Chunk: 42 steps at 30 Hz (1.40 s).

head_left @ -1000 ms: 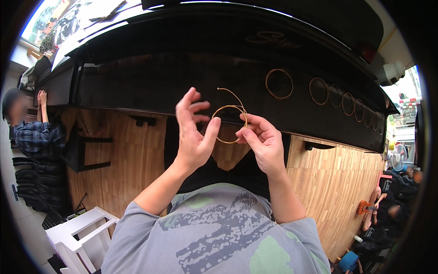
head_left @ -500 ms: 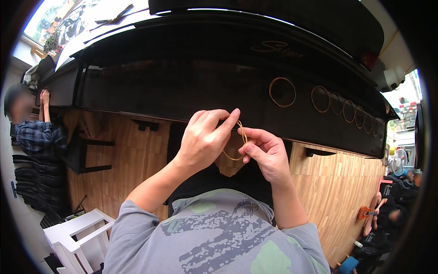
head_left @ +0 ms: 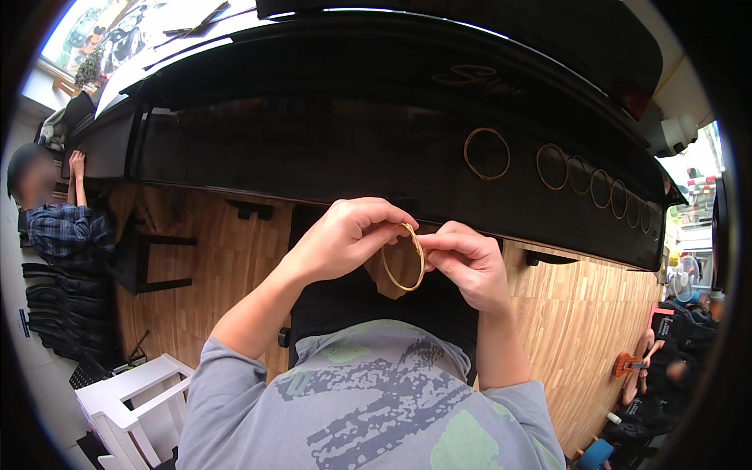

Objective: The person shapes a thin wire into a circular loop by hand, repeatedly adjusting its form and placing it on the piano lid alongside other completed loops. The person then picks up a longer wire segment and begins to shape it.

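Observation:
My left hand [head_left: 352,235] pinches the top of a thin, brass-coloured coiled wire [head_left: 406,288], which hangs as a narrow tilted oval below the fingertips. My right hand [head_left: 470,266] has its bent fingers on the coil's right side, close to the left fingertips. Just beyond both hands is a long, glossy black piano [head_left: 290,141]. On its surface to the right lie a separate wire ring [head_left: 486,178] and a row of several similar, overlapping rings [head_left: 554,189].
At far left a person in a plaid shirt [head_left: 59,231] has both hands at the piano's end. Below are a black bench [head_left: 157,283], a white stool [head_left: 133,392] and wooden floor [head_left: 564,329]. People in dark clothes [head_left: 670,376] with a small orange instrument [head_left: 625,363] are at right.
The coil has turned from face-on to a narrow oval, and its loose end no longer sticks up. My left hand has gone from spread fingers to a pinch on it, lower than before.

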Motion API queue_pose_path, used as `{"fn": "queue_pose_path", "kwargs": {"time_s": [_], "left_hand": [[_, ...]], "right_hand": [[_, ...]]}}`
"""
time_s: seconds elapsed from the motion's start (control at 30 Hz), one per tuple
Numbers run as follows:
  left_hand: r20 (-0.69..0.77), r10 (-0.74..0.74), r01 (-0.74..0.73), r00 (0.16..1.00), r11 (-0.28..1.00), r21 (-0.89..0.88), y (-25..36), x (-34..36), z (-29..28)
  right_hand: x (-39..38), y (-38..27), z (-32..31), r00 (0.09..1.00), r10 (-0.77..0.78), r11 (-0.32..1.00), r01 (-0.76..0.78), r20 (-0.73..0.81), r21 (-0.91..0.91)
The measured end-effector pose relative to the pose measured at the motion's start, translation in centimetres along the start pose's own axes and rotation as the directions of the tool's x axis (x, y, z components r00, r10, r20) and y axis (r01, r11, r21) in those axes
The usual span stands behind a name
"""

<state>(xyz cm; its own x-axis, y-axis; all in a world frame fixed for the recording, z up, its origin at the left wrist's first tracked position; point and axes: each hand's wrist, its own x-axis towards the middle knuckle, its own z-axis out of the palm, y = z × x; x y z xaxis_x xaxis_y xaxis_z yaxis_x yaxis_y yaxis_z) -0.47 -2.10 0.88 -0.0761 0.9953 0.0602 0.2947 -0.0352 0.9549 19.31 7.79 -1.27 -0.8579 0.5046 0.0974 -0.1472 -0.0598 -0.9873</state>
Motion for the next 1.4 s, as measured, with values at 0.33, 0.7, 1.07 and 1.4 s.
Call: {"fn": "queue_pose_path", "kwargs": {"time_s": [0.33,0.7,1.07,1.4], "left_hand": [[0.276,-0.088,0.279,0.957,0.540,-0.794,-2.5,-0.2,0.2],[0.282,-0.088,0.296,0.955,0.271,-0.916,-2.6,-0.2,3.0],[0.192,0.000,0.189,0.981,0.150,-0.970,-2.8,0.1,3.4],[-0.033,0.050,-0.031,0.998,-0.040,-0.999,-3.9,0.5,4.6]], "right_hand": [[0.5,0.4,-0.7,0.972,-0.181,0.977,0.160,-0.152,-0.143],[1.2,1.7,-0.6,0.981,-0.156,0.881,0.086,0.115,0.466],[1.5,2.0,0.4,0.996,-0.004,0.753,-0.057,0.090,0.655],[1.6,2.3,1.0,0.996,-0.017,0.660,-0.052,0.084,0.749]]}}
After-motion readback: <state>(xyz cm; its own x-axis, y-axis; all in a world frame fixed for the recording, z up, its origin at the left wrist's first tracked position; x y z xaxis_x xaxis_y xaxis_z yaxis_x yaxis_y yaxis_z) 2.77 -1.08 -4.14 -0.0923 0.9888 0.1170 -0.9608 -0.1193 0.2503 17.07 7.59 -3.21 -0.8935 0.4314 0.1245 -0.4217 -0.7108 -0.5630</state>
